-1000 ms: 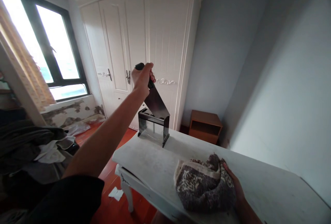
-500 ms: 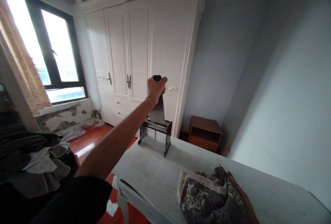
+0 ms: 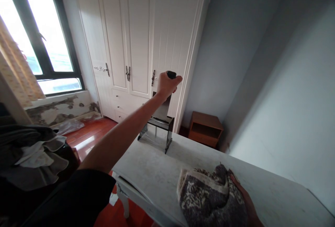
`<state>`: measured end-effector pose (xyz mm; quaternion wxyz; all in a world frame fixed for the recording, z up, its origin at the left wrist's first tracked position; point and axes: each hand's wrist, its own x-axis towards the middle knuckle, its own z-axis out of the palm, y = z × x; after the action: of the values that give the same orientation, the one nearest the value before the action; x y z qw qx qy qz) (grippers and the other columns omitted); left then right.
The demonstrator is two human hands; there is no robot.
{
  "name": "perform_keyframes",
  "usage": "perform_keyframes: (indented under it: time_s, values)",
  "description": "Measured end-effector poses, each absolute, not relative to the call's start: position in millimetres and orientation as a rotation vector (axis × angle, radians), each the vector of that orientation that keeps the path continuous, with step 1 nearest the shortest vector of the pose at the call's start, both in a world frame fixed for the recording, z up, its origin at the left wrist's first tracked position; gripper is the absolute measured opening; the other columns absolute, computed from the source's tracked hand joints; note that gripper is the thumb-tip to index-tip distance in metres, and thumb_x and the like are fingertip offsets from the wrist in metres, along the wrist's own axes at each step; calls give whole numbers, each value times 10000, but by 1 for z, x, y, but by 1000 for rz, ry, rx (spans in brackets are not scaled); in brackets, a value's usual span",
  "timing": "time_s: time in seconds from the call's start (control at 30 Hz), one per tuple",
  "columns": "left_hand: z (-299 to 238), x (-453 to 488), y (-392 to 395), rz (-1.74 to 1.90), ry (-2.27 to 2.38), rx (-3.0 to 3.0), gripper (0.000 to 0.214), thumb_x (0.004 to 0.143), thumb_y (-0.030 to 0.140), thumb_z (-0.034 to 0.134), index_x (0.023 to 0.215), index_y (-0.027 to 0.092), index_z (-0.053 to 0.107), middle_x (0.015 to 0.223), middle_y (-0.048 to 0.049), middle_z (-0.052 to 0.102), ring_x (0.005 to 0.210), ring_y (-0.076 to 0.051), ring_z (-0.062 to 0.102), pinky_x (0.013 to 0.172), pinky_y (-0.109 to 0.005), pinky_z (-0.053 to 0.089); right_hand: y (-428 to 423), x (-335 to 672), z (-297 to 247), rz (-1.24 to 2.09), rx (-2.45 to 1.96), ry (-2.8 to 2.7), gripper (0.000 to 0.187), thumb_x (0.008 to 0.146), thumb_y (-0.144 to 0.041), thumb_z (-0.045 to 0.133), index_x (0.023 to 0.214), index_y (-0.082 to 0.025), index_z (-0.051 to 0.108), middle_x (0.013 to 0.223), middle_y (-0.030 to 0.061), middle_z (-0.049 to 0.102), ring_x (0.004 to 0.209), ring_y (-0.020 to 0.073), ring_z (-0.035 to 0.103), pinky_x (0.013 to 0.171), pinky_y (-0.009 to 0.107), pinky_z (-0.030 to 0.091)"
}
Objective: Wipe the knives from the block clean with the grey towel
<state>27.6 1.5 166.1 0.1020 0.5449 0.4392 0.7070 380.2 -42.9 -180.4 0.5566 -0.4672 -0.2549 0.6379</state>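
Note:
My left hand [image 3: 166, 84] is stretched out over the far end of the table, its fingers closed round the black handle of a broad-bladed kitchen knife [image 3: 164, 110]. The blade points down, its lower end at the slotted top of a dark-framed, see-through knife rack [image 3: 169, 134]; how far it reaches into the slot I cannot tell. A bunched grey-brown and beige patterned towel [image 3: 209, 195] is at the near right, over the table. Around its right side my right hand [image 3: 243, 195] is closed, most of its fingers hidden by the cloth.
The rack stands on a white marbled table [image 3: 193, 153]. Beyond are a white wardrobe [image 3: 138, 38] and a brown bedside cabinet [image 3: 205, 118]. Heaped dark cloths [image 3: 34, 157] lie at the left, near a window [image 3: 47, 28]. A wall [image 3: 293, 115] borders the table's right.
My left hand has moved a little to the right with the knife, which still stands over the rack. The whole view has shifted slightly. My right hand stays on the towel.

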Motion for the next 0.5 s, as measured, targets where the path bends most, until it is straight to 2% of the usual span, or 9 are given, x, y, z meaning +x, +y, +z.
perform_keyframes:
  time_s: [0.23, 0.5]
  values:
    - [163, 34, 5, 2068, 1289, 1571, 311, 650, 143, 582, 480, 231, 337, 366, 63, 353, 315, -72, 418, 345, -230, 262, -48, 376, -171, 1489, -1137, -574, 517, 532, -488, 870, 978, -253, 755, 1186, -23, 715, 1425, 260, 351, 1214, 376, 214]
    - [161, 35, 10, 2069, 1267, 1578, 305, 647, 155, 590, 468, 226, 354, 348, 61, 351, 319, -66, 411, 351, -219, 266, -41, 381, -188, 1498, -1150, -570, 475, 579, -486, 858, 977, -248, 755, 1152, -23, 729, 1425, 236, 351, 1219, 362, 178]
